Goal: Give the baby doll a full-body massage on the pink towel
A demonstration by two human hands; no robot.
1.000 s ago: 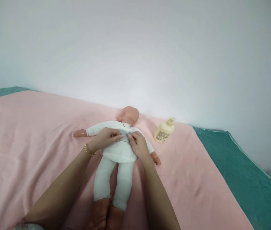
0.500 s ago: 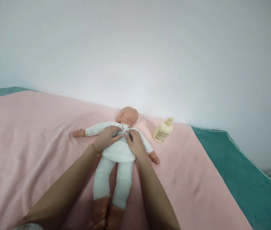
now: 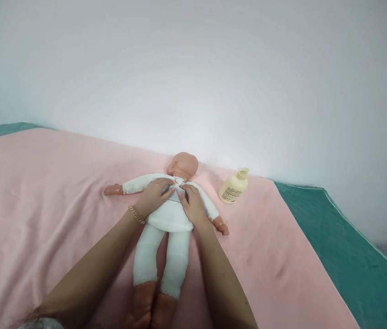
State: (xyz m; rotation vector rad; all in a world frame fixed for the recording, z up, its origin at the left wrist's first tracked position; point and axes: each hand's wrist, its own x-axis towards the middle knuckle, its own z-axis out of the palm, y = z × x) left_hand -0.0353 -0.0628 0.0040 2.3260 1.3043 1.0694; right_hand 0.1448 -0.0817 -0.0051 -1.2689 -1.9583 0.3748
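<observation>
A baby doll (image 3: 169,217) with a white cloth body lies stretched out, its bald plastic head toward the wall and both arms spread. My left hand (image 3: 157,194), with a gold bracelet above the wrist, rests on the left of the doll's upper torso, fingers extended. On the right of the torso lies my right hand (image 3: 192,203), its fingers also stretched out. Both thumbs point inward and come close together over a greyish patch between the hands. Whether the torso's front or back faces up I cannot tell.
A pale yellow pump bottle (image 3: 233,187) stands right of the doll, near its arm. Pink cloth (image 3: 265,256) lies under everything, with wrinkles at left. Green sheet (image 3: 344,242) shows at the right and far left. A white wall (image 3: 193,77) rises behind.
Both thumbs have shifted slightly on the doll's torso and seem a little farther apart. The doll and the bottle stay where they were.
</observation>
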